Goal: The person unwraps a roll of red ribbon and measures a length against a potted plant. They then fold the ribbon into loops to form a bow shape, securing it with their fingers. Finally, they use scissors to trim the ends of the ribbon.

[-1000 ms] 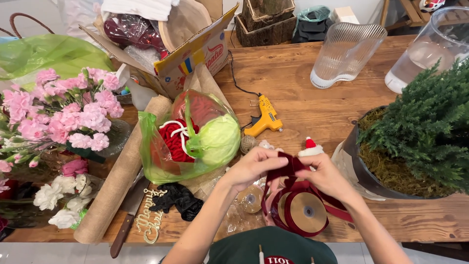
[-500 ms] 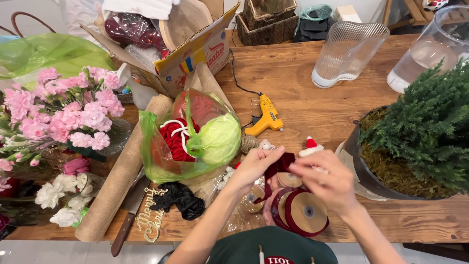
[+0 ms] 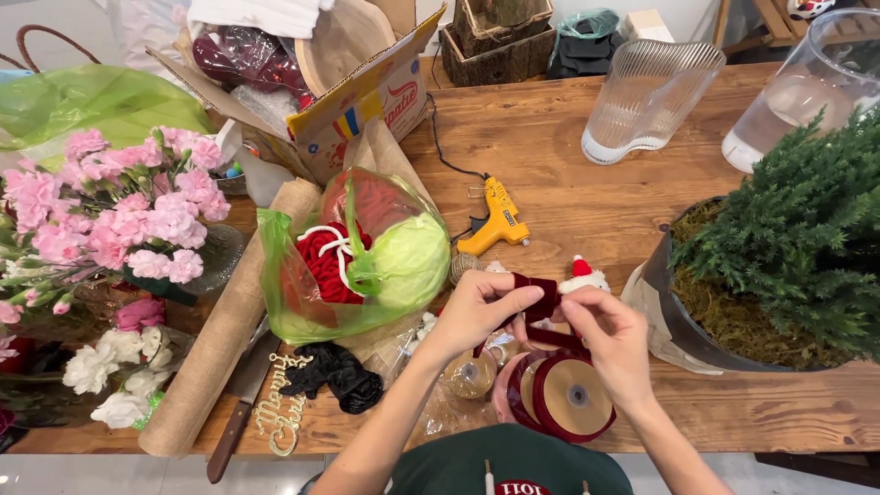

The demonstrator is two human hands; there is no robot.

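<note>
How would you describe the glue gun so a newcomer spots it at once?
Start at the long wooden table and look at its middle, right of the green plastic bag. The yellow pistol-shaped glue gun lies there flat, the only yellow tool, trailing a black cord.

The right hand (image 3: 612, 339) has closed in toward the left hand (image 3: 477, 307) above the ribbon spool (image 3: 570, 396), folding the ribbon (image 3: 536, 293) shorter.

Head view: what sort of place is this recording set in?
Probably a home or small-studio craft table for floral, festive decorating. The wooden table holds pink flowers, a yellow glue gun and a potted evergreen, while both hands fold dark red ribbon.
</note>
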